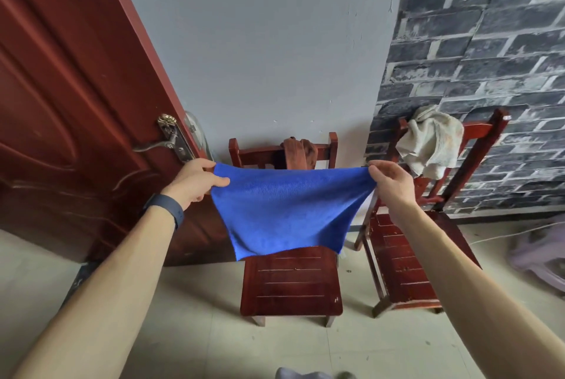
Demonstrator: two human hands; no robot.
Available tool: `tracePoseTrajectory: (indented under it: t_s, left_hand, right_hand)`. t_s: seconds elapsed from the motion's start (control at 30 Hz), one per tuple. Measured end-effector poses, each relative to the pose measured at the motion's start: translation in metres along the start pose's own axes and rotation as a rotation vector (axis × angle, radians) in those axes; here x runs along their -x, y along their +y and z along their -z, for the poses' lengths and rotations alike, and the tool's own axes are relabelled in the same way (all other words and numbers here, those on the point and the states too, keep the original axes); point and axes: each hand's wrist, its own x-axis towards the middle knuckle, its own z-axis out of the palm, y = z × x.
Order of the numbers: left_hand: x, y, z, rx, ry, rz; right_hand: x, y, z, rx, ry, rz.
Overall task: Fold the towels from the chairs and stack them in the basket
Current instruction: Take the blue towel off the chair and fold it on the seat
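- Two top corners of a blue towel (287, 210) sit pinched in the left hand (195, 179) and right hand (389, 182), spread in the air over a red wooden chair (290, 280).
- Brown towel (299, 156) drapes its backrest; cream towel (431, 143) hangs on the neighbouring chair (400, 271).
- Pale floor tiles (214, 332), red door (76, 103), brick-pattern wall (489, 57).

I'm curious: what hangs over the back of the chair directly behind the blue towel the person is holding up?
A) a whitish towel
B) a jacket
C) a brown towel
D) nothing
C: a brown towel is draped over the backrest of the middle chair, just above the blue towel; the whitish towel hangs on the chair to the right.
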Motion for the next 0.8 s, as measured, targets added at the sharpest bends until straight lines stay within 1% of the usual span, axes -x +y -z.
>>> tracePoseTrajectory:
  t_s: [0.03,0.07,0.1,0.13,0.17,0.23,0.27,0.3,0.33,0.4,0.47,0.57,0.63,0.67,0.73,0.8]
  left_hand:
    - [0.000,-0.001,-0.002,-0.086,-0.017,0.017]
    - [0.001,-0.001,-0.004,-0.144,-0.031,0.035]
    - [0.002,-0.002,-0.004,-0.150,-0.039,0.048]
    - [0.004,-0.002,-0.004,-0.100,-0.053,0.063]
    - [0.005,-0.003,-0.001,0.001,-0.085,0.074]
    - [0.007,-0.006,0.003,0.206,-0.193,0.072]
    - [0.009,-0.007,0.005,0.236,-0.245,0.056]
    - [0.009,-0.009,0.005,0.198,-0.279,0.042]
    - [0.010,-0.012,0.004,0.106,-0.305,0.027]
    - [0.012,-0.021,-0.004,-0.171,-0.337,-0.032]
    - [0.010,-0.036,-0.015,-0.388,-0.320,-0.112]
    - [0.008,-0.057,-0.029,-0.589,-0.144,-0.190]
    - [0.010,-0.068,-0.034,-0.705,-0.007,-0.219]
    - [0.010,-0.074,-0.035,-0.741,0.036,-0.216]
    - [0.012,-0.087,-0.035,-0.852,0.071,-0.222]
    - [0.010,-0.105,-0.037,-0.990,0.073,-0.271]
  right_hand:
    - [0.003,0.000,-0.001,0.086,-0.021,0.062]
    - [0.005,0.001,-0.003,0.160,-0.043,0.082]
    - [0.006,0.001,-0.003,0.212,-0.054,0.080]
    - [0.007,0.001,-0.003,0.242,-0.050,0.076]
    - [0.008,0.001,-0.002,0.253,-0.041,0.075]
    - [0.009,0.000,0.001,0.259,-0.047,0.088]
    - [0.009,0.000,0.003,0.267,-0.062,0.098]
    - [0.010,0.000,0.004,0.285,-0.077,0.111]
    - [0.011,0.000,0.005,0.310,-0.082,0.125]
    - [0.012,0.000,0.005,0.356,-0.063,0.152]
    - [0.014,0.003,0.004,0.389,-0.055,0.170]
    - [0.022,0.019,-0.002,0.386,-0.071,0.138]
    - [0.028,0.034,-0.007,0.409,-0.040,0.127]
    - [0.030,0.042,-0.010,0.432,-0.028,0.132]
    - [0.035,0.057,-0.013,0.509,-0.031,0.160]
    - [0.043,0.072,-0.015,0.609,-0.048,0.211]
